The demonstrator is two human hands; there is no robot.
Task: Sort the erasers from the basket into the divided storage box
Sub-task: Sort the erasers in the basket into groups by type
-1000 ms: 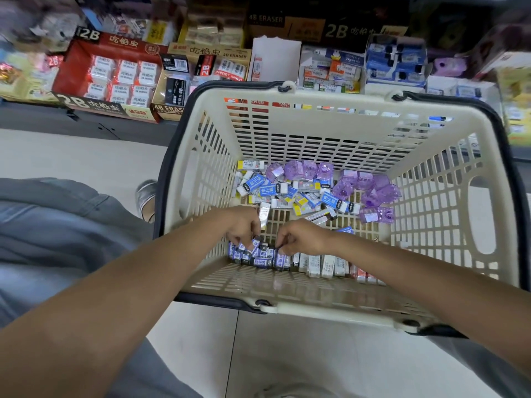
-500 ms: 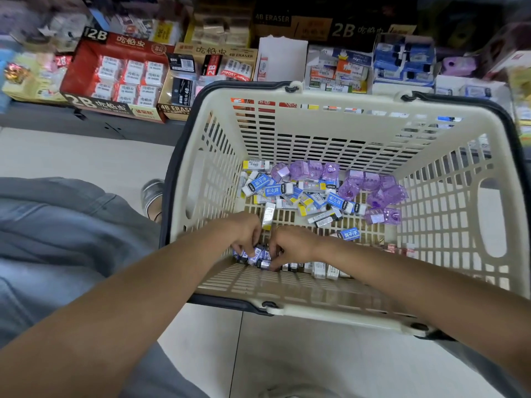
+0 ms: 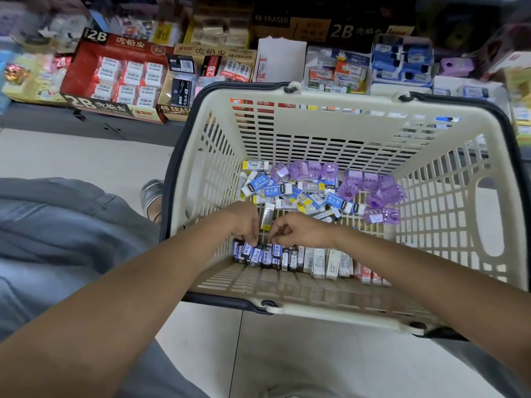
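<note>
Both hands in basket (image 3: pixel 339 307) at its near wall: left hand (image 3: pixel 244 222) and right hand (image 3: pixel 298 228), fingers curled, pinching erasers in the upright row (image 3: pixel 287 258). Loose erasers (image 3: pixel 290 193) piled toward far wall (purple cases (image 3: pixel 370 189) at far-right).

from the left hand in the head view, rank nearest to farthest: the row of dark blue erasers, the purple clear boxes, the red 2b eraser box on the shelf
1. Row of dark blue erasers: right under the left hand, at the basket's near wall.
2. Purple clear boxes: across the basket floor, to the right.
3. Red 2B eraser box: outside the basket, on the shelf at upper left.
</note>
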